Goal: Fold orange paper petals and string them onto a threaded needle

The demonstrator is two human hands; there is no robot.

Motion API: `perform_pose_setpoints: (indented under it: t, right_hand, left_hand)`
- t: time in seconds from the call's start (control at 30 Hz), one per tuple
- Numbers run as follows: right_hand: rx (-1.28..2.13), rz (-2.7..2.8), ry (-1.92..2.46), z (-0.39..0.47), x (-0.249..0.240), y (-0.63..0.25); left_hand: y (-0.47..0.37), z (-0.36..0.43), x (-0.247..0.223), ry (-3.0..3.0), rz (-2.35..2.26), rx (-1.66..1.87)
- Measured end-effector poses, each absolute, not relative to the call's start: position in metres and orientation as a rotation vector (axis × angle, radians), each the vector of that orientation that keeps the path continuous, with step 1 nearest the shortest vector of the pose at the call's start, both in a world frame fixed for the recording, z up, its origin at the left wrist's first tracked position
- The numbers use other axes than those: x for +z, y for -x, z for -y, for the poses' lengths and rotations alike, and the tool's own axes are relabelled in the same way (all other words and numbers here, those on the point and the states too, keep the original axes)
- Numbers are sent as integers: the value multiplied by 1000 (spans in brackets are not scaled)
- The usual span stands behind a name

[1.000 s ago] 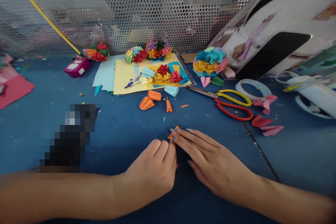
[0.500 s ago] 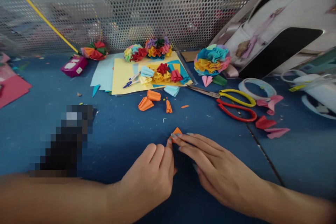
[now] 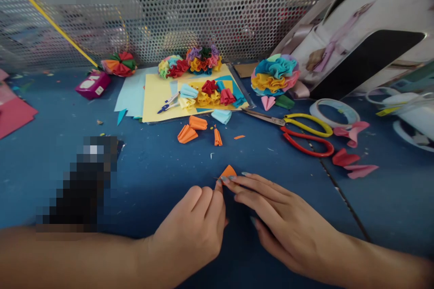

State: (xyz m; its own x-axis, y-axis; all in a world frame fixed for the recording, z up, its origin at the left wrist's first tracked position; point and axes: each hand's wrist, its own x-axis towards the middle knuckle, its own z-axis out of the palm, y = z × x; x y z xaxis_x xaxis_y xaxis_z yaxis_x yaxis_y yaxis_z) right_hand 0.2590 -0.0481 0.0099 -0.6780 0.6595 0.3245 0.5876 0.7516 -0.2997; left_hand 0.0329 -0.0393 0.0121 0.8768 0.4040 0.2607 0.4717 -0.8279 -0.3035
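A small folded piece of orange paper (image 3: 228, 171) lies on the blue table, its upper tip showing beyond my fingertips. My left hand (image 3: 196, 226) is curled closed, with the index fingertip at the paper's left edge; the thumb is mostly hidden. From the right, my right hand (image 3: 288, 221) reaches in with its fingers stretched out, the tips pressing on the paper. A thin line, too small to name, sticks out left of the paper. Farther up lie several pleated orange paper pieces (image 3: 197, 123) and a thin orange scrap (image 3: 239, 137).
Scissors (image 3: 307, 133) with yellow and red handles lie right, beside a tape roll (image 3: 335, 113) and pink paper pieces (image 3: 361, 171). Ruffled paper balls (image 3: 275, 74), yellow paper (image 3: 159, 99), compasses (image 3: 168, 104) and a purple box (image 3: 93, 85) sit behind. A dark phone (image 3: 368, 63) leans against a bag.
The view has shifted slightly. My right fingers have slid a little down, and more of the orange paper's tip shows. My left hand has hardly moved.
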Motion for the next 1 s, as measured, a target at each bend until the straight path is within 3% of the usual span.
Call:
perform_pose_setpoints:
  t: [0.83,1.0]
  right_hand:
    - [313,2529,929,40,7,-266]
    - [199,2612,925,43,5,-262]
  left_hand:
    - [-31,40,13,2615,764,-106]
    - [-33,37,14,2622,744,-116]
